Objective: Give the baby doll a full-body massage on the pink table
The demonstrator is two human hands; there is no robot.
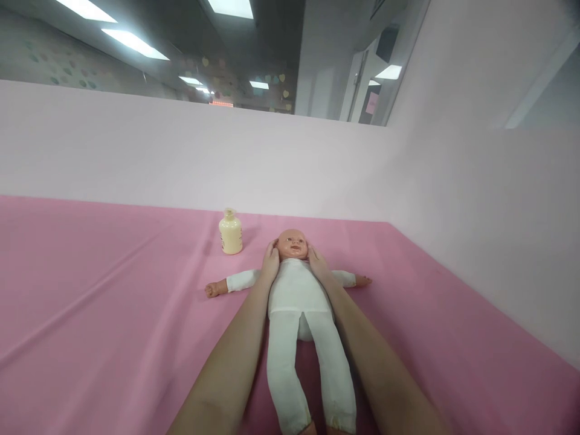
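Observation:
A baby doll in a white cloth body lies on its back on a pink sheet, its head away from me and its arms spread to the sides. My left hand cups the left side of the doll's head. Against the right side of the same head rests my right hand. The fingertips of both hands are partly hidden beside and behind the head. My forearms run along either side of the doll's body. Its feet are cut off at the bottom of the picture.
A pale yellow pump-style bottle stands upright on the sheet, left of the doll's head. Behind the surface rises a white wall with a window above it. Another white wall borders the right side.

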